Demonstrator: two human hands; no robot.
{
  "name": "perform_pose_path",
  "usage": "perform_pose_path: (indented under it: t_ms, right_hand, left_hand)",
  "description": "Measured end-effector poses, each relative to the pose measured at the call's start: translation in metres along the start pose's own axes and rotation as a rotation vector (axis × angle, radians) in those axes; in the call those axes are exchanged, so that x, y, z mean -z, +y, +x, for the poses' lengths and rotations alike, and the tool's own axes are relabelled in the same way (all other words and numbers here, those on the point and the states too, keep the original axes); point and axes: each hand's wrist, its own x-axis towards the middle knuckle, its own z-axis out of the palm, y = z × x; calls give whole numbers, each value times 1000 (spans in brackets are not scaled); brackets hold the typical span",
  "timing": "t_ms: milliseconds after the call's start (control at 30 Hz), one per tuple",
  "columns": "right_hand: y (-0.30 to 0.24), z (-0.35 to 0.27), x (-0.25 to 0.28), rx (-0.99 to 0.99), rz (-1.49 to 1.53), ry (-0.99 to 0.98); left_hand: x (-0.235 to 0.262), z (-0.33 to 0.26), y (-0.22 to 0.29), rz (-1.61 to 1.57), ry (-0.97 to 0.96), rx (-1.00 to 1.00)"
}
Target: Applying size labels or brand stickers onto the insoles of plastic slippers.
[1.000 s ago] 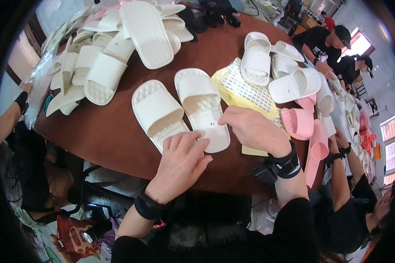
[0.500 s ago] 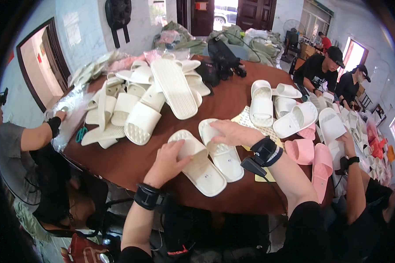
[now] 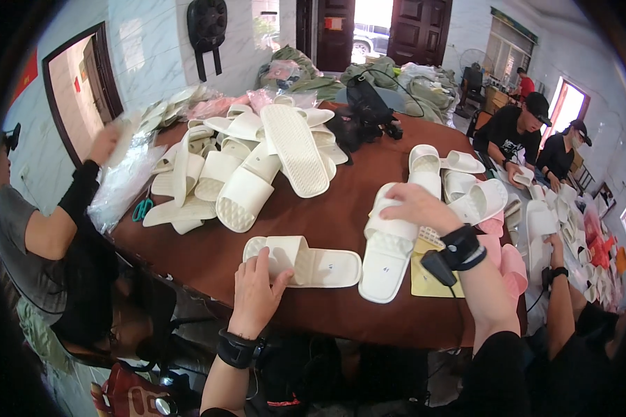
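Observation:
A white slipper (image 3: 337, 267) lies sideways on the brown table before me, its strap end to the left. My left hand (image 3: 256, 295) rests against that strap, fingers stretched out and thumb spread apart. To its right a second white slipper (image 3: 384, 260) points away from me, its open heel end nearest. Over this one's strap my right hand (image 3: 421, 212) is curled, gripping it; part of the fingertips is hidden. Both slippers carry a small mark on the footbed.
A heap of white slippers (image 3: 247, 198) covers the table's far left, with teal scissors (image 3: 142, 210) beside it. More white slippers and pink slippers (image 3: 512, 270) lie right, near a yellow sheet (image 3: 431, 278). A black bag (image 3: 365, 115) sits at the back. Other people work around the table.
The two slippers have come apart: the left one has turned sideways under my left hand, the right one has moved right with my right hand. A person at left has raised a hand.

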Motion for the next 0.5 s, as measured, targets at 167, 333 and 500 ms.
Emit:
perform_pose_path:
  t_ms: [167,333,500]
  right_hand:
    - [22,-24,45,-88,-38,318]
    - [33,-34,36,-119,534,486]
    - [37,-31,-2,-240,349,355]
  left_hand:
    - [10,-18,8,10,9,-54]
    - [12,-29,24,-81,-47,-14]
    - [6,-36,41,-176,-95,-56]
